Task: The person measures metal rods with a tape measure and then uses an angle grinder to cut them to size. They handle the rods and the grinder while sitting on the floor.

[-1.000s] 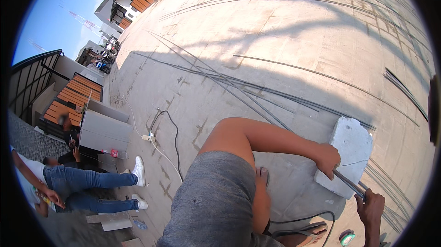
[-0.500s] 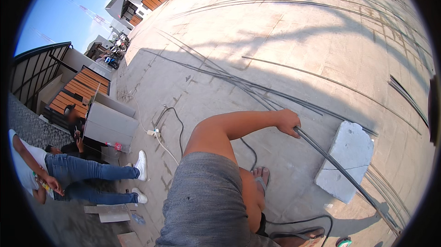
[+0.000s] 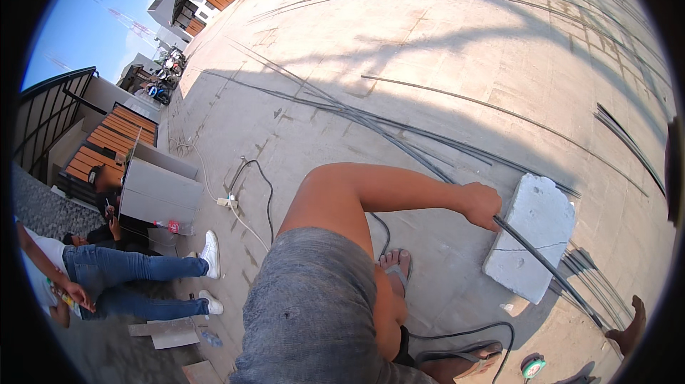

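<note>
While the right hand (image 3: 628, 328) is held open, dark rods (image 3: 549, 267) are clenched in the left hand (image 3: 480, 205), beside a pale block (image 3: 544, 211).

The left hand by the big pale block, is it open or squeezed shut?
Shut. The left hand is curled into a fist, with dark rods poking out of it, crossing over the pale block.

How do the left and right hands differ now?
The left hand is closed around the metal rods; the right hand is open, its contact with them unclear. The left hand is near the pale block; the right hand is out by the picture's right edge. Both are bare.
</note>
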Tool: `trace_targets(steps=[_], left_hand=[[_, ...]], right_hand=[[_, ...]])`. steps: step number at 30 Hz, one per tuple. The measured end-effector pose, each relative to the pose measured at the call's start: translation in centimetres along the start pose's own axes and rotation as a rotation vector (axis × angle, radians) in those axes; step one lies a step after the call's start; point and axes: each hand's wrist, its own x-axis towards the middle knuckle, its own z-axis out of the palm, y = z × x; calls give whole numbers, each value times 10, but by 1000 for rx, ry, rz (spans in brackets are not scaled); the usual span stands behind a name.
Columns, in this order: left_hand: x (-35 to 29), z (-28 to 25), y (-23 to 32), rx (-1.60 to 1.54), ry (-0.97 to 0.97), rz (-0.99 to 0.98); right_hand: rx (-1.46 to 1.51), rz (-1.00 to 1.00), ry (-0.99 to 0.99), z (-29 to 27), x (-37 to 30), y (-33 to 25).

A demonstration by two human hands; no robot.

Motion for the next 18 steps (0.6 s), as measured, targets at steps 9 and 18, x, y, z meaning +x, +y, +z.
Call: trace_targets(steps=[9, 18], left_hand=[[61, -3, 144, -217, -235, 209], [17, -19, 41, -238, -411, -104]], right_hand=[[426, 61, -232, 29, 96, -269], [327, 22, -191, 48, 19, -154]])
